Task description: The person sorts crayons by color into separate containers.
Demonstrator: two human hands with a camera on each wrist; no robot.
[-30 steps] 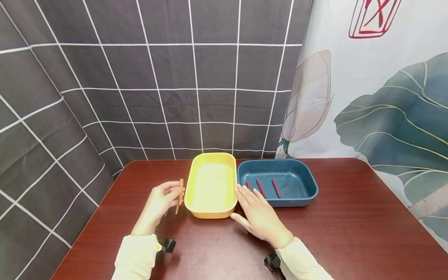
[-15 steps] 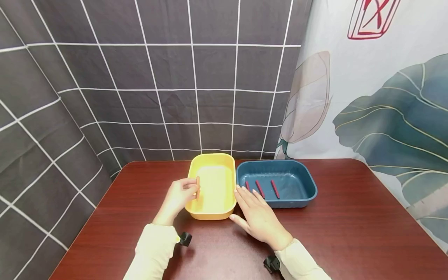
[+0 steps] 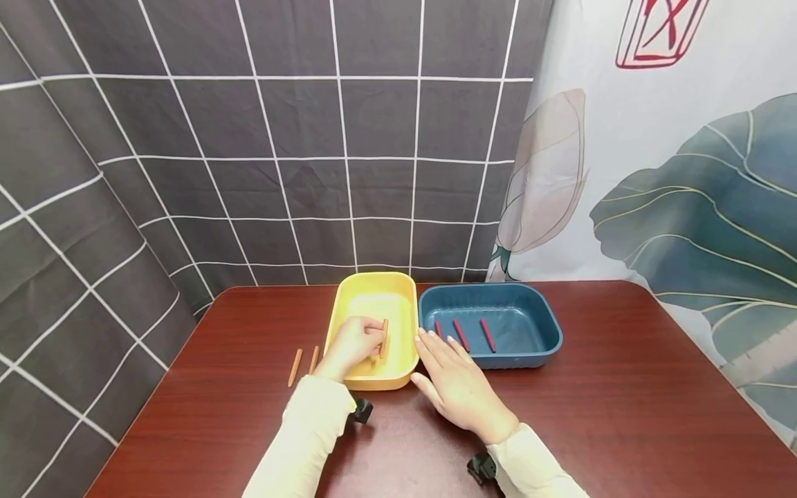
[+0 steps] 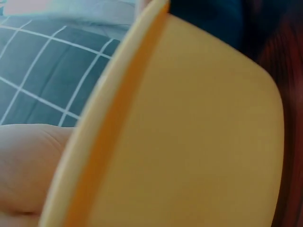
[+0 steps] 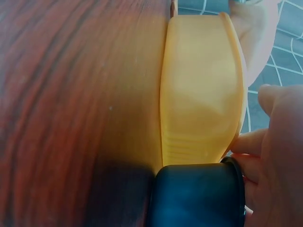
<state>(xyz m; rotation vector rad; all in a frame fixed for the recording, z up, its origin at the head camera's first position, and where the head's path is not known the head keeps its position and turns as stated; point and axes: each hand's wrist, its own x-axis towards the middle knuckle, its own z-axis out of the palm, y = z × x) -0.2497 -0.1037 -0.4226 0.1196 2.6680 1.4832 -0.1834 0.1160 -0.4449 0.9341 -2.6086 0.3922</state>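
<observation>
In the head view my left hand (image 3: 355, 342) reaches over the left wall of the yellow tray (image 3: 350, 382) and pinches a slim orange stick (image 3: 384, 337) inside it. Two similar orange sticks (image 3: 295, 367) lie on the table just left of this tray. Fingers straight, my right hand (image 3: 459, 393) rests where the two trays meet, its fingertips at their rims. Several red sticks (image 3: 488, 335) lie in the blue tray (image 3: 542, 356). The yellow tray's outer wall (image 4: 203, 123) hides the stick in the left wrist view.
Both trays stand side by side near the back edge of the reddish-brown wooden table (image 3: 598, 401). Behind it hangs a dark gridded cloth (image 3: 299, 117), with a floral cloth (image 3: 672, 221) on the right.
My left hand has moved right with the orange stick, from beside the yellow tray to inside it, uncovering the two sticks on the table. The right hand stays in place.
</observation>
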